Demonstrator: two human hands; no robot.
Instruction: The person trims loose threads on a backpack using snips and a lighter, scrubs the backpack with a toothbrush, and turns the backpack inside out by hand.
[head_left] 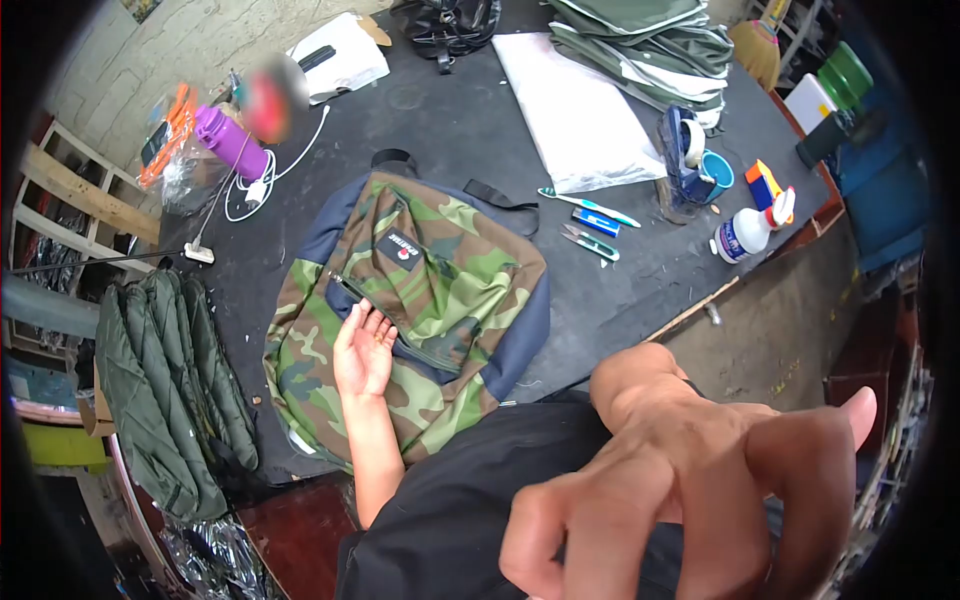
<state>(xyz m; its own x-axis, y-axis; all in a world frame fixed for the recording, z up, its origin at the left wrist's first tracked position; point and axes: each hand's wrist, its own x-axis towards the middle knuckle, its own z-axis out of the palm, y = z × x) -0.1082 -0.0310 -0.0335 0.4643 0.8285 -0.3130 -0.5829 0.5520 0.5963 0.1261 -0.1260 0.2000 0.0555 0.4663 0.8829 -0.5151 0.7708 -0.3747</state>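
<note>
A camouflage backpack (440, 270) with dark blue sides lies flat on the black table (400, 125), its front pocket zipper partly parted. My left hand (366, 352) rests palm up at the pocket's lower edge, fingers slightly curled, holding nothing that shows. Large and close to the camera, my right hand (690, 470) is raised at the lower right with its fingers spread and bent, nothing in it. To the right of the backpack lie a toothbrush (590, 207), a small blue box (596, 221) and small thread snips (592, 243).
Dark green bags (170, 385) hang at the left edge; more are stacked (650, 45) at the back. A white packet (580, 120), tape dispenser (682, 165), spray bottle (750, 232), purple bottle (232, 142), white cable (300, 150) and black bag (445, 25) are on the table.
</note>
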